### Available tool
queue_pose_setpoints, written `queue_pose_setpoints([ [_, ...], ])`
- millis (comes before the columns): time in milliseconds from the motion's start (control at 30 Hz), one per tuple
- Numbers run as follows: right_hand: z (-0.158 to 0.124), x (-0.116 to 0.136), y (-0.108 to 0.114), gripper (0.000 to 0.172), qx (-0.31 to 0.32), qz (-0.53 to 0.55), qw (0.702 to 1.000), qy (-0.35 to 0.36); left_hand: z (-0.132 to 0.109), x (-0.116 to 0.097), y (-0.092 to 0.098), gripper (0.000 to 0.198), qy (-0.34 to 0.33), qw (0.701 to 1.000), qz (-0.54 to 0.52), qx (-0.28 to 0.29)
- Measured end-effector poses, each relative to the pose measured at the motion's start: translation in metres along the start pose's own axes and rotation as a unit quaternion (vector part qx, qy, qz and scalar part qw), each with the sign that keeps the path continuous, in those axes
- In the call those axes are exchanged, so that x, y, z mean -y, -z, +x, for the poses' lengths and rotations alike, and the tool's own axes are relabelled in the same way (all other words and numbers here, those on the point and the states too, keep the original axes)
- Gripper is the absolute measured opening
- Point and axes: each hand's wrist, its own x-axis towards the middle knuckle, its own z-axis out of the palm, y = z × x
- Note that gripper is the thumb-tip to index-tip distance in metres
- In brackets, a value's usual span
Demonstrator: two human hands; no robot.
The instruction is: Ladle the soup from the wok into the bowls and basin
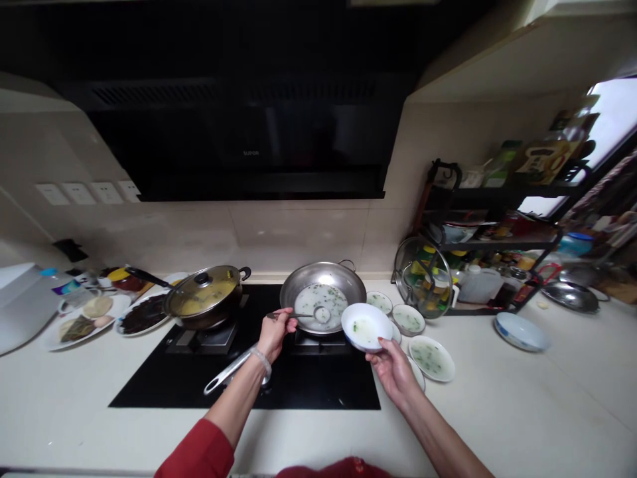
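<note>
My left hand point(277, 333) is closed round the handle of a ladle point(322, 314), whose bowl sits in the pale soup with green bits in a steel wok point(293, 282). A white bowl point(367, 325) is tilted in my right hand point(395, 373), just right of the wok's rim; a little pale soup and some green bits lie in it. Close beside that hand, several filled bowls of the same soup stand on the counter, among them an outer bowl point(432, 358) and one farther back point(409, 320).
A lidded pan point(206, 295) stands on the left burner of the black hob point(164, 378). Plates of food point(112, 312) lie left of it. On the right are a glass lid point(423, 279), a condiment rack point(492, 244) and another bowl point(521, 332). A range hood point(249, 133) hangs above.
</note>
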Motion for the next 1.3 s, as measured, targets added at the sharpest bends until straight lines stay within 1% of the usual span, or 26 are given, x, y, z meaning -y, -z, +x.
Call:
queue_pose_setpoints([
  [167,0.006,0.000,-0.002,0.027,0.000,0.005,1.000,0.007,-0.001,-0.006,-0.004,0.011,0.000,1.000,-0.006,-0.002],
  [333,0.006,0.000,0.002,0.027,0.000,0.008,1.000,0.007,-0.002,-0.014,-0.005,0.013,0.009,1.000,-0.018,-0.007],
  [500,0.004,-0.004,0.016,0.026,-0.004,0.017,1.000,0.003,-0.005,-0.020,-0.004,0.013,0.025,0.999,-0.021,-0.014],
  [667,0.000,-0.009,0.031,0.023,-0.029,0.023,0.999,-0.010,-0.011,-0.028,-0.006,0.014,0.031,0.999,-0.022,-0.012],
  [967,-0.004,-0.019,0.042,0.024,-0.034,0.012,0.999,-0.014,-0.020,-0.047,-0.014,0.011,0.014,1.000,-0.017,0.017],
  [1133,-0.004,-0.027,0.046,0.027,-0.040,0.016,0.999,-0.033,-0.034,-0.060,-0.019,0.014,0.020,0.999,-0.014,0.038],
  [1300,-0.005,-0.032,0.048,0.028,-0.040,0.014,0.998,-0.047,-0.048,-0.069,-0.023,0.017,0.021,0.997,-0.021,0.076],
])
